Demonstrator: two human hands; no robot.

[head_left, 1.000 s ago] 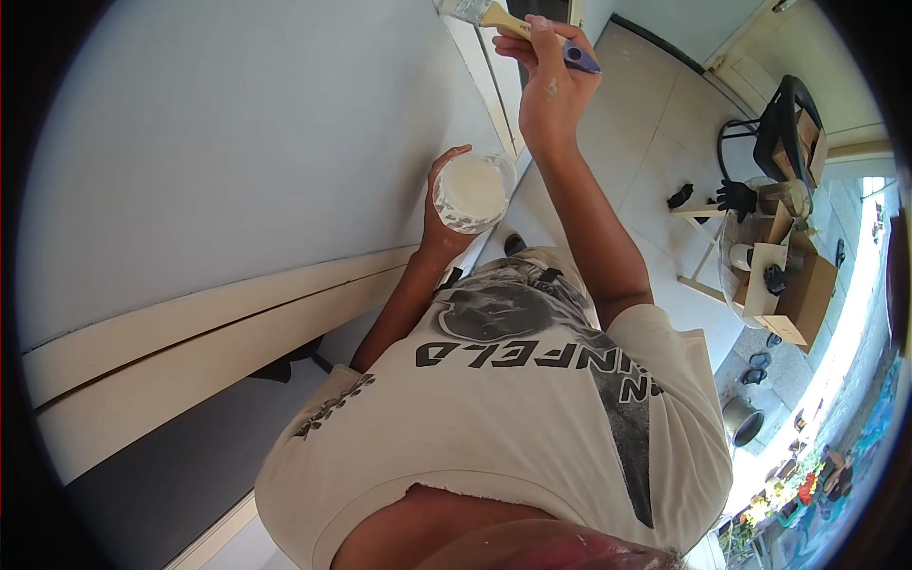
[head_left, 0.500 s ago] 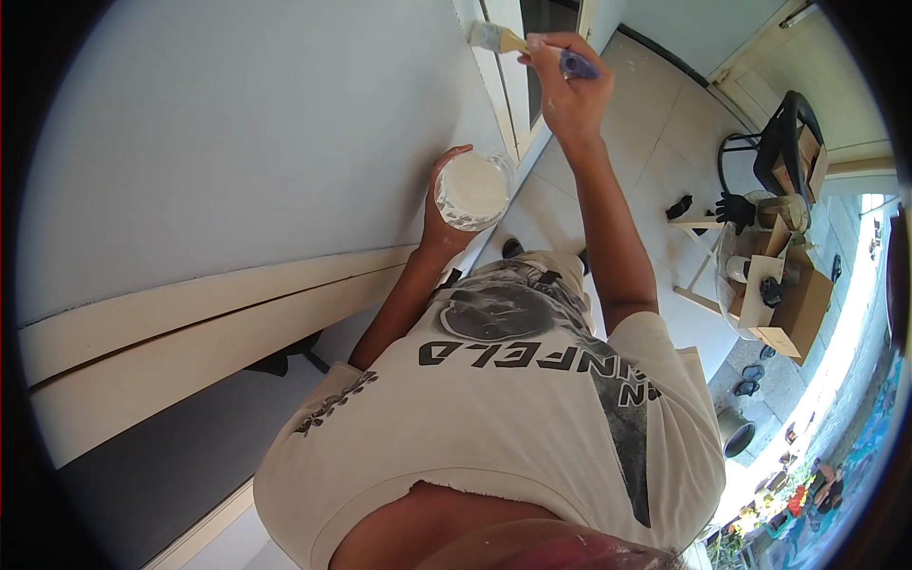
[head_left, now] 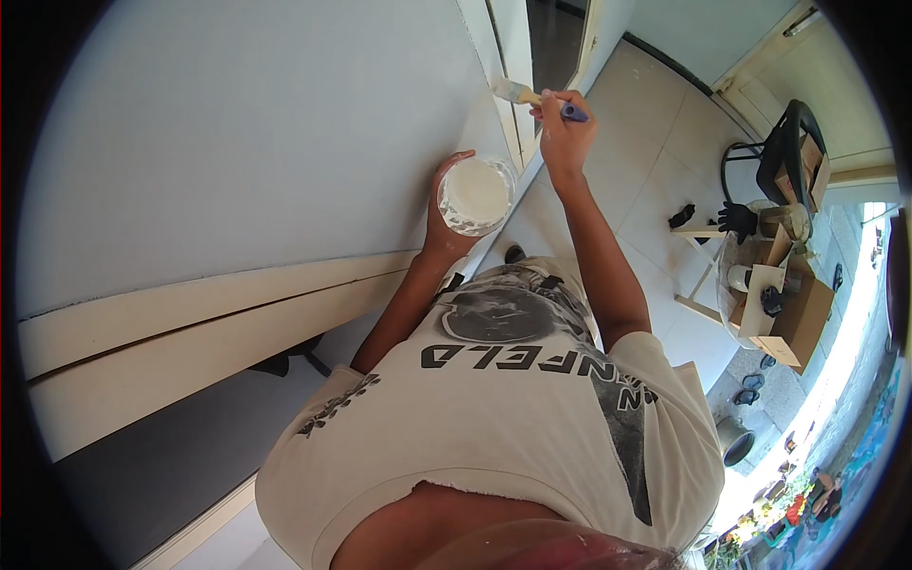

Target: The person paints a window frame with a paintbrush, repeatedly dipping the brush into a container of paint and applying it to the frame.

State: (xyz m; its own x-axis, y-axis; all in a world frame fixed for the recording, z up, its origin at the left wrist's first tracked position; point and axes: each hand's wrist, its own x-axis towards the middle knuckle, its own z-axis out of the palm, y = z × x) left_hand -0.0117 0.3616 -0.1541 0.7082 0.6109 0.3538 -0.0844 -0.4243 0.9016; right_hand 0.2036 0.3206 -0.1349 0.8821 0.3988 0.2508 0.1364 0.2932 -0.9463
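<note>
My left hand (head_left: 446,214) is wrapped round a clear tub of white paint (head_left: 477,192) beside the pale grey panel (head_left: 256,142). Above and to the right, my right hand (head_left: 567,133) is closed on a paintbrush (head_left: 529,96) with a purple-ended wooden handle. The brush's whitish bristles point left, at the cream trim (head_left: 503,95) along the panel's edge; whether they touch it, I cannot tell. Part of the left fingers is hidden behind the tub.
At the right stand a black chair (head_left: 784,152), a cardboard box (head_left: 803,309) and a black glove (head_left: 736,219) on a small stand. A bucket (head_left: 736,442) and sandals (head_left: 750,389) are lower down. Cream rails (head_left: 209,328) run below the panel.
My right hand has moved down in view with the brush, whose bristles have shifted down and right along the trim. My left hand still holds the tub in nearly the same place.
</note>
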